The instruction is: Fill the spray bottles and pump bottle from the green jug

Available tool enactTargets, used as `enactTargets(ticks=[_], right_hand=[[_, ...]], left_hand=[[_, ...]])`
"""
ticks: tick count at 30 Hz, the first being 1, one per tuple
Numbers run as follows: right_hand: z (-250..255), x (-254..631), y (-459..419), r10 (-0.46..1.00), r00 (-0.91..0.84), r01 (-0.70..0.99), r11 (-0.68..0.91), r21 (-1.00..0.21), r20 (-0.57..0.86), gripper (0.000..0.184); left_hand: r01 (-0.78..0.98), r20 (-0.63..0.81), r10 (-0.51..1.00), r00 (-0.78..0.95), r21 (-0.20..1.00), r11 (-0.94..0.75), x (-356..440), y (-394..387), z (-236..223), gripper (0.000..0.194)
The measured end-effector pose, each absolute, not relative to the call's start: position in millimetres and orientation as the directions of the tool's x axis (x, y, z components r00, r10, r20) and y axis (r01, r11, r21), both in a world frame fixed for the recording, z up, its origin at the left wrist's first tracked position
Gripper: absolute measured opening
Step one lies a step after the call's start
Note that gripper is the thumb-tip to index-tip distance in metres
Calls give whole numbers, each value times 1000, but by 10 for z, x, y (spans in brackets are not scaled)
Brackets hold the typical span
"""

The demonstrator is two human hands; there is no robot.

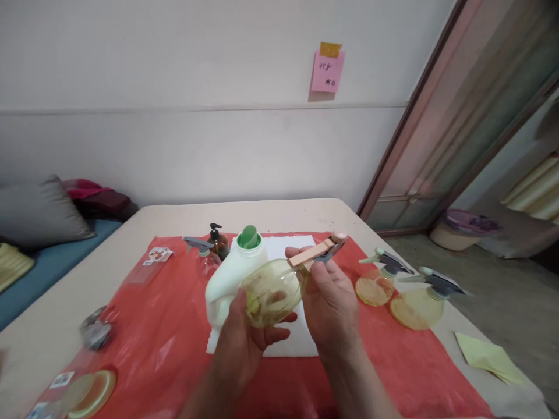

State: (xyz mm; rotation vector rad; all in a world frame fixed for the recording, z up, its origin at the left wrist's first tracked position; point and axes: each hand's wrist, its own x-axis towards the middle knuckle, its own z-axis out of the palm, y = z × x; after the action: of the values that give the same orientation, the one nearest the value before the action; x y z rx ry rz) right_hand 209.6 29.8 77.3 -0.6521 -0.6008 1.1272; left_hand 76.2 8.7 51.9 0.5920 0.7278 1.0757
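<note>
A clear, rounded spray bottle [273,288] with a pink trigger head [312,254] is tilted on its side between my hands above the table. My left hand [247,331] supports the base end, its fingers curled under the body. Around the neck, just below the trigger head, my right hand [332,302] is closed. Behind the bottle stands a pale green plastic jug [222,279], its mouth uncapped, with a green cup-like piece [249,236] in the opening. White paper towel [292,343] lies under them.
Two spray bottles with yellowish contents [417,308] stand at right, near a yellow cloth [489,355]. A brown pump bottle [220,244] and a clear spray bottle [207,262] are behind the jug. Red sheeting [166,349] covers the table; a round lid [94,393] lies front left.
</note>
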Motion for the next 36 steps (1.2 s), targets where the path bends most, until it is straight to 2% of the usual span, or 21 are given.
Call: enactTargets(ticks=[3,7,12,14,16,19,23,27,28,29,31,33,34,36], right_hand=[[792,2104,262,937,329,-592,305,-746,122,29],[846,2111,207,929,348,-570,317,-758,127,28],[896,2133,155,930,356,-592,304,-747,96,29],[903,2138,154,930,357,-593,300,-747,91,28],[912,2134,161,927,363,-594,306,-744,91,27],[936,2114,167,922,375,-593,317,-740,95,26],[958,2078,146,924,369,-589,313,-745,97,25],[943,2038,132,918,389,-602,312,-735,71,21],[937,2030,136,919,387,-610,313,-728,71,20],[929,2024,143,921,381,-619,317,-719,78,19],[912,2021,163,928,356,-630,324,-706,109,19],[893,2033,184,933,330,-624,327,-710,140,20],[884,2045,195,935,322,-619,325,-715,146,21],[869,2076,214,942,306,-616,307,-726,139,22]], left_hand=[[-509,-145,937,316,808,297,701,90,449,67],[-344,122,959,257,939,-27,644,60,387,65],[-276,293,953,80,925,-262,785,-24,340,81],[-174,345,938,3,924,-340,840,-33,297,82],[-2,468,882,-54,883,-469,852,-14,251,83],[216,672,738,-57,730,-648,822,43,203,83],[355,742,669,-49,639,-682,814,98,149,73],[455,872,484,-75,462,-761,836,115,67,73],[437,865,497,-66,473,-765,840,106,66,72],[381,830,553,-65,533,-755,842,90,82,71],[114,664,742,-90,747,-655,843,38,163,71],[-278,379,923,-58,882,-380,829,-17,290,74],[-438,220,975,-4,877,-200,814,-38,356,74],[-571,-16,985,173,813,113,767,-55,464,71]])
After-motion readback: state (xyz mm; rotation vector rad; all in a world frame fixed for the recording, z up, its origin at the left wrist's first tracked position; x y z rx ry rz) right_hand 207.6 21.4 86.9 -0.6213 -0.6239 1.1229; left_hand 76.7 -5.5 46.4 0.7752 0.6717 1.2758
